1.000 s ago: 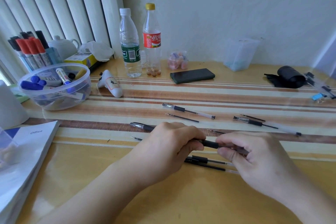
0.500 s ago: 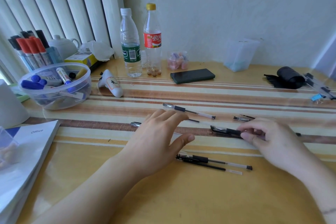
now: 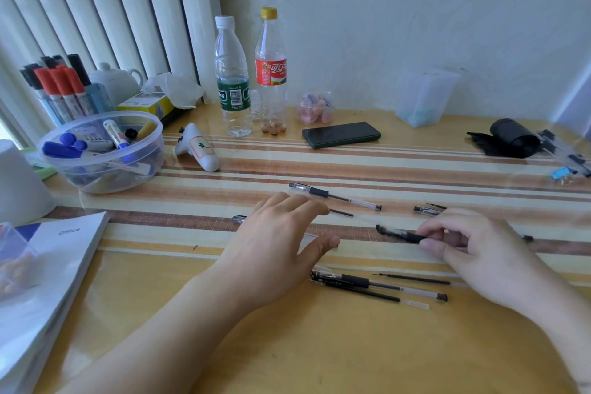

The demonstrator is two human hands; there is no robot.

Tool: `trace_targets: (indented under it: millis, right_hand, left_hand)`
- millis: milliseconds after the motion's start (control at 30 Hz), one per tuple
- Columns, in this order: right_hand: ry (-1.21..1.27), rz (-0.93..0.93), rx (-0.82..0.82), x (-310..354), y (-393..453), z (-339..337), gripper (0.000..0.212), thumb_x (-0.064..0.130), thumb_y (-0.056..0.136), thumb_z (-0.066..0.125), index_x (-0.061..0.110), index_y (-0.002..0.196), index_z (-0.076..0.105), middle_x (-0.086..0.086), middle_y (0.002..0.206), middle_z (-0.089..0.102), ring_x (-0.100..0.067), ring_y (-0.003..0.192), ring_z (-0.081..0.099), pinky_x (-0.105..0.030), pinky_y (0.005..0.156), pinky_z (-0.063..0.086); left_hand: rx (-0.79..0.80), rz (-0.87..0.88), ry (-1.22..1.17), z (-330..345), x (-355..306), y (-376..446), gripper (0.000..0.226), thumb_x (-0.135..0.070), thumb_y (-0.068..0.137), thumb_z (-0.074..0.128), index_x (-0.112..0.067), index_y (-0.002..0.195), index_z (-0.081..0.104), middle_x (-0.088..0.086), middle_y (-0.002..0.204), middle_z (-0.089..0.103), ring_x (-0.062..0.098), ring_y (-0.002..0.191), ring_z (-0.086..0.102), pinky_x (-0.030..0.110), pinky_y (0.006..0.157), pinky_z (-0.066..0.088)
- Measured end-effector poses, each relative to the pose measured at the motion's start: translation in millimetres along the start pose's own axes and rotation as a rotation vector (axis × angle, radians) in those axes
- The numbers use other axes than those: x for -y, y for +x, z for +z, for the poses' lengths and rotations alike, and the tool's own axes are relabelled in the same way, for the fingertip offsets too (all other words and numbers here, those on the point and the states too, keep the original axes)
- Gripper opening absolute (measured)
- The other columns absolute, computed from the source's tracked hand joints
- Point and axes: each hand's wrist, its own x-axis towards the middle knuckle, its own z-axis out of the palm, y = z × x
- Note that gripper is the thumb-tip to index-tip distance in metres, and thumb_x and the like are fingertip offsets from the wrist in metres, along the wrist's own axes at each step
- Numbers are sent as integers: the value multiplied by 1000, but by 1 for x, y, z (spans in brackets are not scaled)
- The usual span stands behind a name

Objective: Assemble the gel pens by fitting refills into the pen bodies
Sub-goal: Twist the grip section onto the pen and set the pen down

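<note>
The black-gripped clear plastic gel pen (image 3: 399,234) sits pinched in my right hand (image 3: 479,253) at three o'clock, just above the table. My left hand (image 3: 281,243) lies spread, holding nothing. It's light, stiff, probably slick; I'd grip the rubber sleeve.

Near table edge (image 3: 319,355): bare, open to approach.
Centre: 2 hands, left hand (image 3: 275,249) flat, right hand (image 3: 473,253) pinching a blurred pen (image 3: 399,234); loose pens (image 3: 377,286) and refill (image 3: 412,279) between and before them.
Left: marker bowl (image 3: 99,150), book stack (image 3: 41,281).
Rear: 2 bottles (image 3: 233,80), phone (image 3: 340,134).
</note>
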Motion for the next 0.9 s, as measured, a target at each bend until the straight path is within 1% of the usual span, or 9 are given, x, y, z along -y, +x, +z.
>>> trace_targets:
  millis: [100,300,433,533,667,733,800,833,900]
  right_hand:
    - [57,-5,34,4,-3,-6,12,28,80,72,39,77,68,25,89,60,-6,82,52,-20,65,45]
    - [-30,-23,180,5,-5,-4,5,41,80,69,45,80,67,31,92,60,-5,83,52,-23,66,47]
    - [-31,-39,112,3,-5,-2,4,42,81,67,46,80,65,31,93,60,-6,86,53,-22,63,45]
    - [34,-15,31,7,-5,-3,10,34,82,69,44,82,67,31,91,61,-5,85,55,-18,68,45]
    - [182,-8,-135,25,-6,-13,17,24,81,72,40,86,70,28,91,63,-3,80,57,-16,58,46]
    - [91,-26,8,26,-4,-24,24,29,76,77,47,90,67,33,99,59,2,86,56,-18,65,44]
    - [-91,34,316,22,-5,-34,46,46,68,79,60,106,56,44,114,48,15,103,49,-22,88,42]
    - [-157,66,415,19,-5,-37,59,52,65,78,65,113,47,44,123,43,15,114,43,-27,99,40]
    - [-232,110,475,13,-6,-37,65,53,63,78,69,114,41,42,127,40,11,120,41,-33,105,38]
  left_hand:
    - [21,-10,4,0,1,0,44,-55,92,44,-28,125,55,-13,125,59,10,118,47,25,96,38]
    - [24,-41,21,2,4,0,38,-49,94,47,-26,122,57,-11,121,62,14,114,51,31,96,42]
    - [-31,-120,43,4,10,2,26,-23,93,50,-24,117,60,-9,115,65,19,105,54,37,91,44]
    - [-64,-185,53,3,15,4,27,-18,91,49,-24,115,61,-8,113,65,20,102,53,38,90,44]
    - [-82,-265,67,2,23,5,30,-18,92,47,-26,118,60,-10,119,63,20,106,52,36,93,42]
    - [-83,-294,60,2,28,7,32,-17,92,46,-26,119,59,-9,121,63,20,108,52,36,94,41]
    - [-77,-318,38,3,30,8,32,-17,92,45,-26,119,59,-9,122,62,20,111,51,34,96,39]
    - [-75,-325,27,3,31,8,32,-18,92,45,-26,119,59,-9,122,62,19,111,51,34,96,38]
    - [-77,-333,7,4,32,8,31,-19,93,45,-27,119,59,-9,121,62,18,111,51,32,95,38]
